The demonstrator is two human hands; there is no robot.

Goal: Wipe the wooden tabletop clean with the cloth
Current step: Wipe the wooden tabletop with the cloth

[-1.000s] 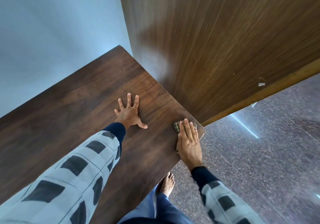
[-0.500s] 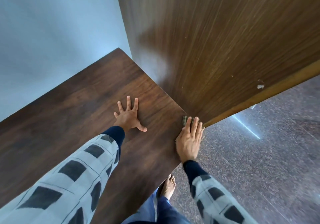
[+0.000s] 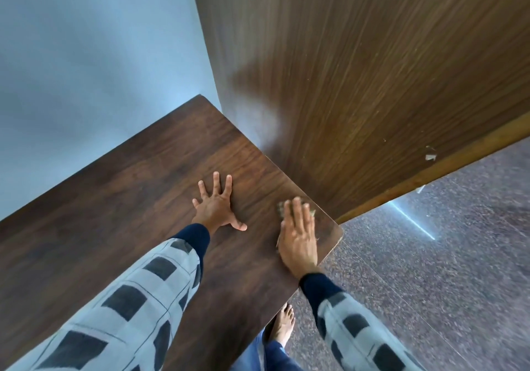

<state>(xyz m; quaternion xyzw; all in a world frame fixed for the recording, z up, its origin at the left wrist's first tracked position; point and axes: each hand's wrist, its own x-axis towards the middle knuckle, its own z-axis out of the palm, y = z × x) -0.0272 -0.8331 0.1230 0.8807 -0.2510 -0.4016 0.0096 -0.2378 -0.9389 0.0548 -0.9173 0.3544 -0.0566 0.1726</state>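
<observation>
Evidently soft, thin and light, the small olive-grey cloth sits at the right corner of the dark brown wooden bench, pinned under the flat right hand; broad palm pressure should stop it bunching. The left hand rests splayed, empty, nearby.

No writing, label, brand, number or sign can be read on the wooden tabletop, the cloth, the wooden panel, the checked sleeves or the speckled floor.
</observation>
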